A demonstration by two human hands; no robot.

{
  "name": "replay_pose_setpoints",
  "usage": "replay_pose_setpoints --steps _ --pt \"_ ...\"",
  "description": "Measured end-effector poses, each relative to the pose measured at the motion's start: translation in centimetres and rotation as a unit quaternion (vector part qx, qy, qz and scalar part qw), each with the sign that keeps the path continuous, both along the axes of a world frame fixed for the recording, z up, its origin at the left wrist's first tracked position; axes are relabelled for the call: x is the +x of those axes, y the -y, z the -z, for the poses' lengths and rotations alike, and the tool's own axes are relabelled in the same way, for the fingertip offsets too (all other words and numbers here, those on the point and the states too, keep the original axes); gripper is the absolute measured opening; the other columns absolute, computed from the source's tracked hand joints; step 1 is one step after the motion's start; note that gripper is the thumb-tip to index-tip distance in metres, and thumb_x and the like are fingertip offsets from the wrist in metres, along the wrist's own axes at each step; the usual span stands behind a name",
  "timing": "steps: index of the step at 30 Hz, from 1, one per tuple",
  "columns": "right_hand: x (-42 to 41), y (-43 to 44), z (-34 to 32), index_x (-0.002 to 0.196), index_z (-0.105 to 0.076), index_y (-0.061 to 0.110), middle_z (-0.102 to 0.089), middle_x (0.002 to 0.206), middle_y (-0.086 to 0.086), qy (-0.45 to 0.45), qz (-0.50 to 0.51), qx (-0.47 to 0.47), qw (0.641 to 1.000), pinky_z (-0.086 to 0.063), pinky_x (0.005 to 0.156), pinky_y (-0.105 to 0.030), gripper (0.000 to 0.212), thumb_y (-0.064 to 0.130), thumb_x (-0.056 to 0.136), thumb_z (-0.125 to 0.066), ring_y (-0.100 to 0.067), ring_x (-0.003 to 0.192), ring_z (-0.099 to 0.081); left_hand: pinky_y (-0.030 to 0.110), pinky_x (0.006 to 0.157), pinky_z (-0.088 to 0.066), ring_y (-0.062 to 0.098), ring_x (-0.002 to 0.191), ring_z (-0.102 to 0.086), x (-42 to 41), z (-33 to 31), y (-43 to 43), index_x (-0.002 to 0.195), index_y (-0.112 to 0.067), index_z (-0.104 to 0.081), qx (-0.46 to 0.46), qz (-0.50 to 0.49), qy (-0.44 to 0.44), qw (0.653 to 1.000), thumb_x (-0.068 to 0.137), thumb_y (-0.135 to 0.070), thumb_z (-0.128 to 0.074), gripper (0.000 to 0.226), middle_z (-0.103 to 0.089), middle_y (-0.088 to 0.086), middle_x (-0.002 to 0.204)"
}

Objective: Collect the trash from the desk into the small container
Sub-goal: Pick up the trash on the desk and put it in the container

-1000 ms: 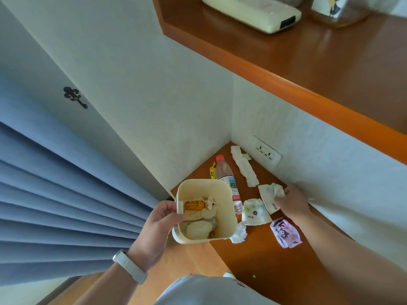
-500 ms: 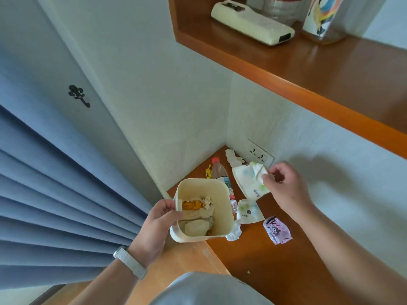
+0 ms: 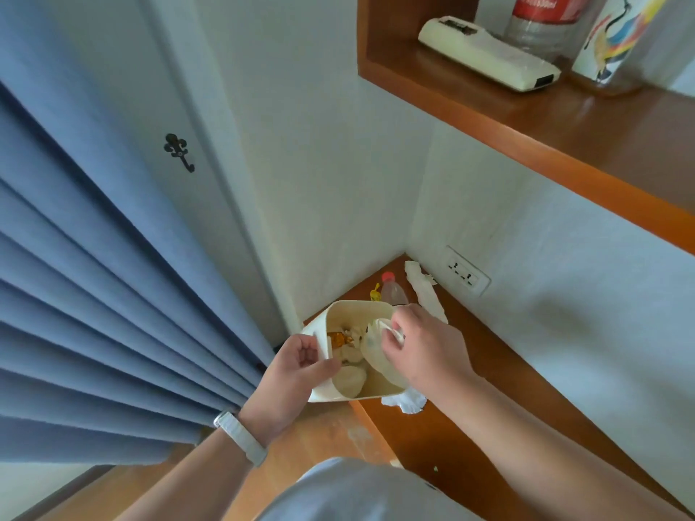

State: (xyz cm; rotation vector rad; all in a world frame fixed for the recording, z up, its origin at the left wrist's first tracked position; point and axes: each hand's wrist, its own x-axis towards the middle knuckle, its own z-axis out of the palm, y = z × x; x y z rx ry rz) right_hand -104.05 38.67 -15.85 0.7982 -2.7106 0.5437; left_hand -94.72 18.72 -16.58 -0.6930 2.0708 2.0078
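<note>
L hand [image 3: 297, 374] grips bin [image 3: 319, 392] | R hand [image 3: 421, 351] holds wrapper [image 3: 376, 347] inside

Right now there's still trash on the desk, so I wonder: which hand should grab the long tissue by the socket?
Right hand: nearest the long tissue. Left hand grips the container.

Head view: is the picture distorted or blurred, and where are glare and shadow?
Head view: wide-angle bending curves the shelf edge and fans the curtain; soft glare on the shelf top; the right hand over the container is slightly soft; a faint shadow falls on the wall above the desk.
</note>
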Motion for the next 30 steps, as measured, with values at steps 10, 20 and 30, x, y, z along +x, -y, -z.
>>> replay_pose_setpoints --steps 10,20,30 --pt "0.5 0.5 1.8 0.064 -0.043 0.014 -0.045 0.066 0.002 0.053 0.010 -0.004 0.999 -0.023 0.034 -0.022 0.036 0.018 0.077 -0.076 -0.014 0.040 -0.029 0.058 0.093 -0.055 0.043 0.100 -0.069 -0.5 0.3 0.3 0.111 -0.004 -0.058 0.018 -0.004 -0.011 1.000 0.059 -0.043 -0.084 0.070 -0.071 0.023 0.109" --pt "0.9 -0.7 0.1 0.076 -0.044 0.023 -0.052 0.064 0.008 0.243 0.029 0.048 0.968 -0.045 0.052 -0.027 0.027 0.041 0.090 -0.060 -0.010 0.055 -0.050 0.049 0.089 -0.057 0.040 0.099 -0.070 -1.2 0.8 0.0 0.111 -0.002 -0.058 0.025 0.008 -0.007 1.000 0.065 -0.034 -0.081 0.061 -0.071 0.022 0.108" --pt "0.7 -0.8 -2.4 0.121 -0.045 0.028 -0.063 0.073 0.007 0.375 0.057 -0.042 0.924 -0.043 0.047 -0.028 0.041 0.035 0.084 -0.061 -0.007 0.054 -0.055 0.047 0.089 -0.057 0.035 0.093 -0.072 -1.3 0.1 0.6 0.113 0.001 -0.057 0.039 0.004 -0.018 0.999 0.072 -0.022 -0.075 0.051 -0.070 0.026 0.110"
